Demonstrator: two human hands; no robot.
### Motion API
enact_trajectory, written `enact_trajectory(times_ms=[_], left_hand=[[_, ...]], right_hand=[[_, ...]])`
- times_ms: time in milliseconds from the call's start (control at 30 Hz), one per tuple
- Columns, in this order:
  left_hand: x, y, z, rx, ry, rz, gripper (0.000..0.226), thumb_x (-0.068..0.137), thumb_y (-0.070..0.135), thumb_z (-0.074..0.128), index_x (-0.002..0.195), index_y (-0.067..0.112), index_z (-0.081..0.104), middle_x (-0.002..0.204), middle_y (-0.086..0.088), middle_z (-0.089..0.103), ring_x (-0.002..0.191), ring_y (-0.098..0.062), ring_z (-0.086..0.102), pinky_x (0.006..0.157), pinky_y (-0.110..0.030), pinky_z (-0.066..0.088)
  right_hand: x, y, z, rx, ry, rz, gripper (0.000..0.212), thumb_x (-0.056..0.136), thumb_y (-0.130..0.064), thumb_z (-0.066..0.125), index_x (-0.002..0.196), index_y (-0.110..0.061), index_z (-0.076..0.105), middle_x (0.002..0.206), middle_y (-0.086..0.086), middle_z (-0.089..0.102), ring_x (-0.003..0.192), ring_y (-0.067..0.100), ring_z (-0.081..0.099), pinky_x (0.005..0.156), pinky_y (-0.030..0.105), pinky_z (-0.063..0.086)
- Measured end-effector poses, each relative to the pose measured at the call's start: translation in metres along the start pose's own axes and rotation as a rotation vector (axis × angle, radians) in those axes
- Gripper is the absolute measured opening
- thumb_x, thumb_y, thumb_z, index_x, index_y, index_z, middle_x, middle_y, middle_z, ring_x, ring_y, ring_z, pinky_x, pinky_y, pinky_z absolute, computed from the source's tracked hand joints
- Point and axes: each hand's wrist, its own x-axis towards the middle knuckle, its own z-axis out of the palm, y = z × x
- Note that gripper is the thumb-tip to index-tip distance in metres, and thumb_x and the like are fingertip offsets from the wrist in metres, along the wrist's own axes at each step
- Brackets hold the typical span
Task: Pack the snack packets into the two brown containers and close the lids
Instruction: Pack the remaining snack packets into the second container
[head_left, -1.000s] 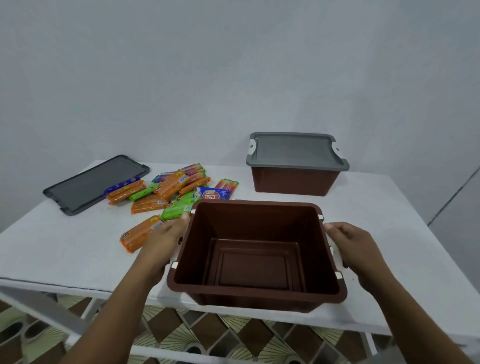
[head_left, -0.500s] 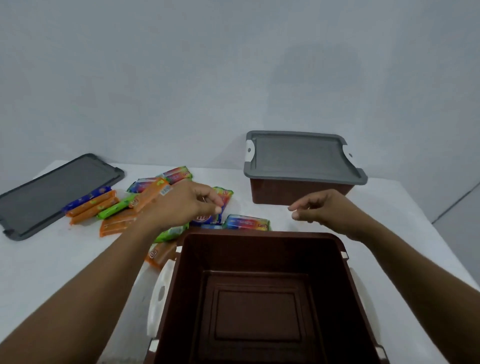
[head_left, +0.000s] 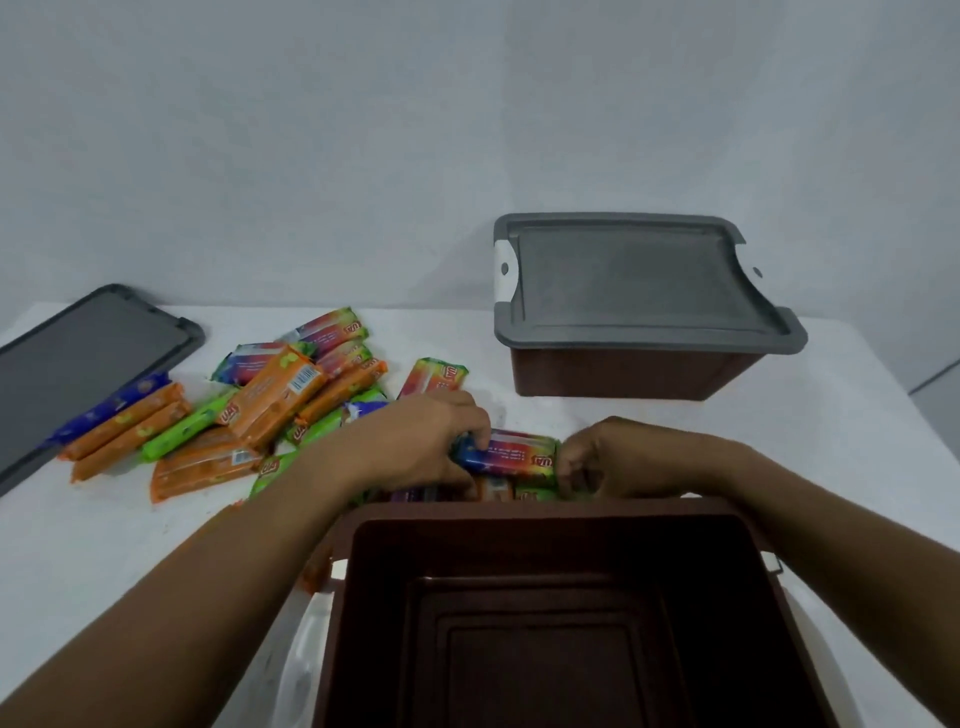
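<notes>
An open brown container (head_left: 571, 525) stands empty right in front of me. Just behind its far rim, my left hand (head_left: 415, 441) and my right hand (head_left: 618, 457) grip the two ends of a blue and rainbow snack packet (head_left: 514, 454), which lies on a few other packets. A heap of orange, green and blue snack packets (head_left: 270, 400) spreads over the table to the left. The second brown container (head_left: 623, 371) sits at the back right with its grey lid (head_left: 628, 280) on.
A loose grey lid (head_left: 78, 358) lies flat at the far left of the white table (head_left: 104, 545). A white latch handle (head_left: 306, 639) hangs at the near container's left side. A plain wall rises behind the table.
Both hands came down from above the table onto the packets behind the open container and closed on the blue rainbow packet. The view has moved closer over the container.
</notes>
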Motion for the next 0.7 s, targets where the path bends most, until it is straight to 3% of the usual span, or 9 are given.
enact_trajectory(times_ms=[100, 233, 333, 400, 567, 633, 700], left_hand=[[0.003, -0.001, 0.004, 0.044, 0.026, 0.003, 0.050, 0.087, 0.047, 0.074, 0.132, 0.034, 0.056, 0.134, 0.013, 0.052, 0.122, -0.009, 0.048, 0.102, -0.030, 0.045], [0.007, -0.004, 0.003, 0.073, 0.077, 0.030, 0.044, 0.091, 0.047, 0.069, 0.132, 0.034, 0.062, 0.129, 0.012, 0.058, 0.117, -0.008, 0.052, 0.095, -0.032, 0.050], [0.007, -0.003, 0.002, 0.077, 0.106, 0.051, 0.037, 0.093, 0.043, 0.066, 0.129, 0.031, 0.065, 0.123, 0.010, 0.061, 0.111, -0.009, 0.054, 0.090, -0.035, 0.053], [0.007, -0.002, 0.001, 0.063, 0.134, 0.058, 0.034, 0.094, 0.040, 0.064, 0.126, 0.027, 0.068, 0.120, 0.008, 0.064, 0.107, -0.009, 0.056, 0.088, -0.034, 0.054], [0.004, 0.002, -0.011, -0.180, 0.171, -0.040, 0.018, 0.096, 0.032, 0.061, 0.111, 0.026, 0.067, 0.101, 0.007, 0.067, 0.085, -0.009, 0.060, 0.070, -0.030, 0.054], [-0.001, 0.003, -0.018, -0.276, 0.181, -0.094, 0.008, 0.100, 0.030, 0.058, 0.106, 0.027, 0.061, 0.093, 0.007, 0.066, 0.076, -0.010, 0.061, 0.061, -0.022, 0.049], [-0.009, 0.006, -0.027, -0.446, 0.179, -0.125, 0.003, 0.103, 0.031, 0.054, 0.103, 0.028, 0.056, 0.093, 0.007, 0.069, 0.077, -0.014, 0.067, 0.063, -0.028, 0.056]], right_hand=[[0.007, 0.006, 0.005, -0.177, -0.009, -0.084, 0.035, 0.082, -0.006, 0.070, 0.082, -0.037, 0.053, 0.095, -0.014, 0.060, 0.084, 0.010, 0.058, 0.070, 0.025, 0.048], [0.009, 0.009, 0.006, -0.276, -0.027, -0.114, 0.024, 0.090, -0.015, 0.065, 0.093, -0.028, 0.045, 0.094, -0.013, 0.049, 0.079, 0.010, 0.047, 0.063, 0.023, 0.036], [0.007, 0.010, 0.004, -0.228, -0.053, -0.084, 0.019, 0.097, -0.019, 0.057, 0.104, -0.027, 0.041, 0.104, -0.003, 0.052, 0.084, 0.014, 0.048, 0.065, 0.024, 0.038], [0.006, 0.012, 0.002, -0.182, -0.020, -0.074, 0.029, 0.092, -0.014, 0.065, 0.104, -0.030, 0.044, 0.102, 0.000, 0.055, 0.085, 0.018, 0.052, 0.069, 0.033, 0.046], [-0.006, 0.011, -0.010, -0.145, 0.081, -0.014, 0.028, 0.078, -0.025, 0.075, 0.083, -0.026, 0.048, 0.084, -0.005, 0.055, 0.072, 0.012, 0.048, 0.063, 0.033, 0.041], [-0.016, 0.009, -0.016, -0.100, 0.116, -0.026, 0.027, 0.079, -0.024, 0.072, 0.083, -0.027, 0.046, 0.080, -0.005, 0.053, 0.070, 0.014, 0.048, 0.063, 0.035, 0.041], [-0.027, 0.007, -0.023, -0.021, 0.142, -0.028, 0.026, 0.082, -0.019, 0.072, 0.088, -0.029, 0.048, 0.084, -0.006, 0.056, 0.073, 0.013, 0.053, 0.067, 0.036, 0.045]])
